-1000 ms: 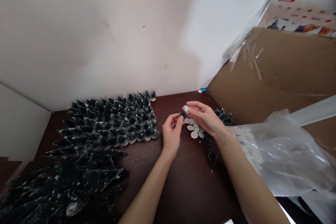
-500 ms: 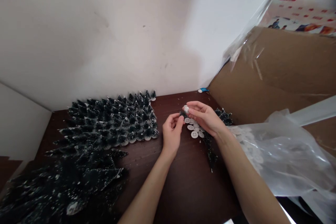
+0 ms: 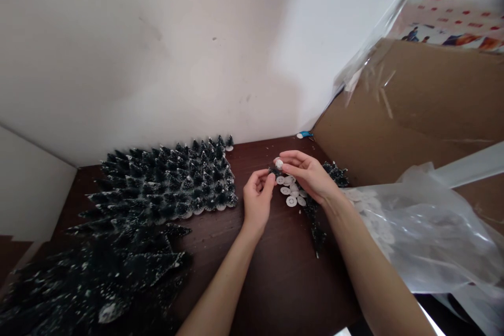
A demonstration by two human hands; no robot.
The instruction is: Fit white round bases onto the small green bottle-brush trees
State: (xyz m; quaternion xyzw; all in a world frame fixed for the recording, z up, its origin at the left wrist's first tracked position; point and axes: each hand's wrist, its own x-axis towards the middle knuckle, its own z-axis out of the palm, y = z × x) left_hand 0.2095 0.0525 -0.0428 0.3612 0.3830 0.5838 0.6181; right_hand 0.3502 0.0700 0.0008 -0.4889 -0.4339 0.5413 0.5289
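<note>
My left hand [image 3: 259,197] pinches a small dark green miniature tree [image 3: 273,170] with white flecks; much of it is hidden by the fingers. Against the tree's end, my right hand [image 3: 307,176] holds a round white base [image 3: 279,164] between thumb and fingers. Just below the hands lies a small pile of loose white bases [image 3: 291,201]. More miniature trees [image 3: 315,226] lie on their sides under and beyond my right wrist. To the left, miniature trees [image 3: 189,184] on white bases stand upright in close rows.
Larger snowy trees [image 3: 90,278] lie heaped at the front left of the dark brown table [image 3: 283,278]. A clear plastic bag [image 3: 429,236] holding white bases lies at the right, before a cardboard box [image 3: 433,89]. A small blue item [image 3: 305,134] sits against the white wall [image 3: 189,52].
Almost nothing differs. Both hands keep the same place and grip on the tree and the white base; the view has shifted very slightly.
</note>
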